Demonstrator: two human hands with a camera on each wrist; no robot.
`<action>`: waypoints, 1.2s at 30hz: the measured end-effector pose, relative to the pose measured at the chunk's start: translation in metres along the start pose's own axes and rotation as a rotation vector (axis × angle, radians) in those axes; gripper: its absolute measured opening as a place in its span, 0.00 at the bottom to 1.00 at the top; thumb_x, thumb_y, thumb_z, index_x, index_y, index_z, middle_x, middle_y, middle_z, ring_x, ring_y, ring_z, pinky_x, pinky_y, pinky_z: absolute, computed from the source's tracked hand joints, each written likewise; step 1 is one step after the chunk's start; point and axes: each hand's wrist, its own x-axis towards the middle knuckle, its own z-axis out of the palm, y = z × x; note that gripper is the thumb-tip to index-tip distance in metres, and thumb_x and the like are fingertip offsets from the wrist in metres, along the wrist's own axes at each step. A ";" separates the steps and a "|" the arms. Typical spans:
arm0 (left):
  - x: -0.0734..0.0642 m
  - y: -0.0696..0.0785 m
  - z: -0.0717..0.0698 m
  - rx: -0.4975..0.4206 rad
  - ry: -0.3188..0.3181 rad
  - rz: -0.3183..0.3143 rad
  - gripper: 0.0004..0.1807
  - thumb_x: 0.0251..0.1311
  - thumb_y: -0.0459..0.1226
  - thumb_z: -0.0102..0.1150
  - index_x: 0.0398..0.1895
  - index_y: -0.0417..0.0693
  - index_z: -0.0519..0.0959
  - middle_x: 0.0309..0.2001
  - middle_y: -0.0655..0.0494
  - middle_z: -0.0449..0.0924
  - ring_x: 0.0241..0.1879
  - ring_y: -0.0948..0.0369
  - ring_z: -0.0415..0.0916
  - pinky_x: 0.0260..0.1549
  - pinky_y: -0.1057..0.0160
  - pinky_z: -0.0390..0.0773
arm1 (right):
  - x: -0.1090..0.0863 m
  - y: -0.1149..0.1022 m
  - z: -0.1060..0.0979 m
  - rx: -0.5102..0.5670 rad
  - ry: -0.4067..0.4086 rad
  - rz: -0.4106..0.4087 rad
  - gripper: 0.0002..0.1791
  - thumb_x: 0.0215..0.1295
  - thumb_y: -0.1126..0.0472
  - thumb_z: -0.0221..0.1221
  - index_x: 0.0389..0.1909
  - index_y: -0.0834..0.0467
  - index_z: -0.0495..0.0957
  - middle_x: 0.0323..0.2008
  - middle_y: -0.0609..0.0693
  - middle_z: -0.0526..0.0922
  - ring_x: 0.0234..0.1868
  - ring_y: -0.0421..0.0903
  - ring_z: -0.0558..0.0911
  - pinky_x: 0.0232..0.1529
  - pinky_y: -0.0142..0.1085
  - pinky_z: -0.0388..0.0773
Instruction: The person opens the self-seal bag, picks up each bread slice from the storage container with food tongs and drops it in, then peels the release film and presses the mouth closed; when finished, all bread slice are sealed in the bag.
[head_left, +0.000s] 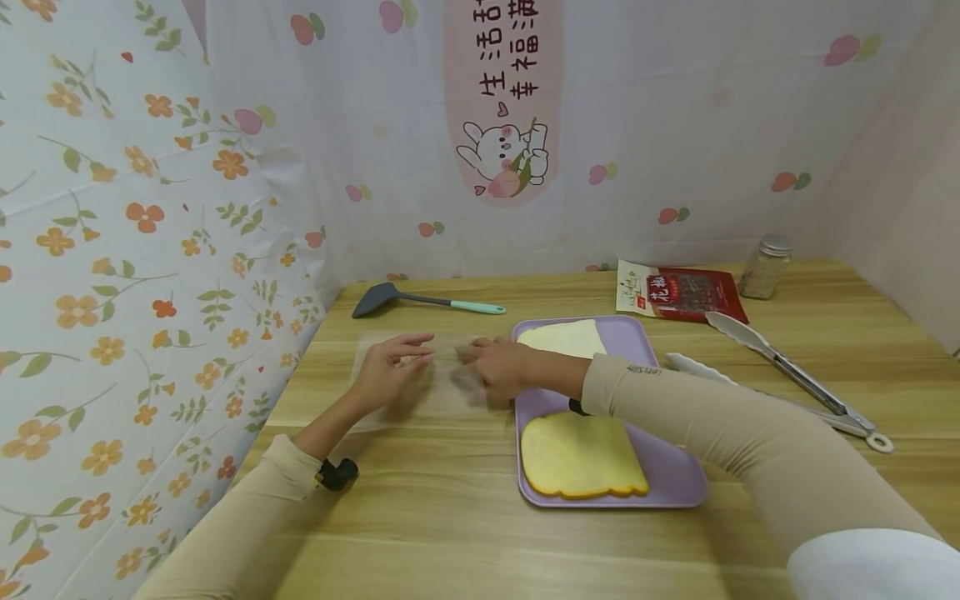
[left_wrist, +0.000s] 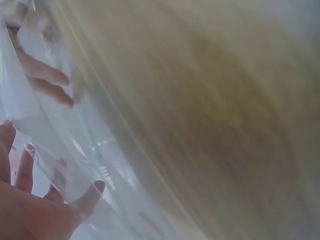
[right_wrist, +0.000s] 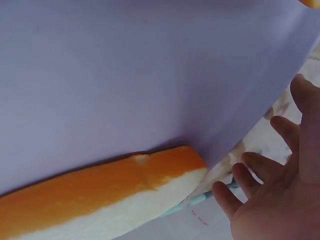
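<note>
A thin clear plastic bag or film (head_left: 442, 398) lies over the wood table, between my two hands and left of the tray. My left hand (head_left: 382, 375) is at its left part, fingers loosely extended; in the left wrist view the film (left_wrist: 125, 170) overlaps those spread fingers. Reaching over the tray, my right hand (head_left: 497, 367) is at the film's right part, blurred, and its fingers look spread in the right wrist view. Beside it is the purple tray (head_left: 675, 487) with a near bread slice (head_left: 581, 458) and a far slice (head_left: 566, 336), partly hidden by my right arm.
A dark spatula with a mint handle (head_left: 476, 307) lies behind the film. At the back right are a red and white spice packet (head_left: 682, 292) and a lidded glass jar (head_left: 765, 268). Metal tongs (head_left: 802, 383) lie right of the tray. Patterned curtains edge the table's left and back.
</note>
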 end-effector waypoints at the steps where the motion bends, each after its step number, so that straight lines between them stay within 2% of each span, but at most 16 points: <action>1: 0.000 0.001 0.000 -0.004 0.005 -0.004 0.09 0.62 0.31 0.65 0.42 0.33 0.86 0.57 0.44 0.81 0.58 0.46 0.77 0.42 0.44 0.80 | 0.000 -0.001 0.000 -0.003 -0.011 -0.005 0.32 0.74 0.37 0.49 0.74 0.44 0.63 0.76 0.57 0.56 0.74 0.58 0.59 0.66 0.58 0.63; 3: 0.000 0.002 0.000 0.003 0.014 -0.010 0.09 0.63 0.32 0.65 0.42 0.34 0.86 0.57 0.45 0.81 0.59 0.46 0.76 0.49 0.39 0.76 | -0.001 -0.002 0.000 -0.002 -0.034 -0.011 0.32 0.74 0.38 0.49 0.74 0.45 0.63 0.76 0.57 0.57 0.74 0.58 0.58 0.66 0.58 0.62; 8: 0.000 0.004 0.000 0.006 0.021 -0.025 0.09 0.63 0.32 0.65 0.42 0.34 0.86 0.57 0.45 0.80 0.60 0.45 0.75 0.51 0.38 0.75 | 0.003 -0.006 -0.005 0.043 -0.046 -0.005 0.31 0.73 0.39 0.51 0.73 0.46 0.66 0.76 0.57 0.56 0.75 0.56 0.55 0.69 0.57 0.58; 11: -0.001 0.004 -0.001 -0.024 0.016 -0.041 0.09 0.64 0.32 0.64 0.42 0.35 0.86 0.58 0.45 0.80 0.61 0.45 0.74 0.53 0.38 0.74 | 0.007 -0.009 -0.007 0.099 -0.011 -0.035 0.31 0.73 0.41 0.52 0.72 0.48 0.67 0.76 0.58 0.55 0.75 0.58 0.55 0.70 0.58 0.55; 16: -0.001 0.006 0.000 -0.097 0.004 -0.032 0.08 0.63 0.29 0.63 0.43 0.32 0.85 0.58 0.41 0.79 0.61 0.45 0.74 0.55 0.44 0.74 | 0.013 -0.014 -0.006 0.166 0.040 -0.090 0.31 0.73 0.41 0.52 0.72 0.50 0.67 0.77 0.58 0.54 0.74 0.61 0.56 0.68 0.60 0.57; 20: 0.000 0.017 -0.001 -0.114 -0.007 -0.027 0.08 0.63 0.25 0.62 0.42 0.26 0.84 0.58 0.36 0.78 0.62 0.42 0.72 0.57 0.44 0.72 | 0.017 -0.019 -0.007 0.183 -0.004 -0.076 0.34 0.72 0.37 0.50 0.74 0.47 0.64 0.78 0.56 0.51 0.76 0.60 0.51 0.69 0.61 0.53; 24: 0.000 0.030 -0.004 -0.134 -0.023 -0.039 0.08 0.62 0.23 0.61 0.41 0.23 0.83 0.58 0.32 0.77 0.62 0.40 0.71 0.59 0.43 0.70 | 0.017 -0.022 -0.006 0.140 -0.068 -0.052 0.37 0.71 0.32 0.47 0.77 0.43 0.58 0.79 0.55 0.45 0.77 0.62 0.47 0.70 0.62 0.49; 26: 0.000 0.029 -0.005 -0.146 -0.026 -0.048 0.08 0.62 0.23 0.60 0.41 0.24 0.83 0.58 0.32 0.76 0.63 0.40 0.70 0.60 0.43 0.69 | 0.017 -0.023 -0.005 0.137 -0.085 -0.045 0.39 0.70 0.32 0.47 0.77 0.42 0.57 0.79 0.56 0.42 0.76 0.64 0.48 0.70 0.62 0.50; 29: 0.001 0.016 -0.003 -0.168 -0.032 -0.059 0.08 0.63 0.24 0.61 0.42 0.24 0.83 0.59 0.34 0.76 0.64 0.41 0.69 0.60 0.42 0.68 | 0.017 -0.025 -0.003 0.148 -0.104 -0.034 0.40 0.69 0.31 0.49 0.77 0.43 0.56 0.79 0.56 0.41 0.76 0.65 0.49 0.70 0.61 0.52; 36: 0.001 0.006 -0.004 -0.219 -0.076 -0.081 0.09 0.64 0.27 0.62 0.42 0.27 0.84 0.59 0.38 0.78 0.64 0.43 0.70 0.56 0.41 0.71 | 0.018 -0.027 -0.006 0.104 -0.139 -0.008 0.41 0.68 0.30 0.49 0.78 0.41 0.53 0.79 0.54 0.42 0.77 0.60 0.48 0.70 0.59 0.53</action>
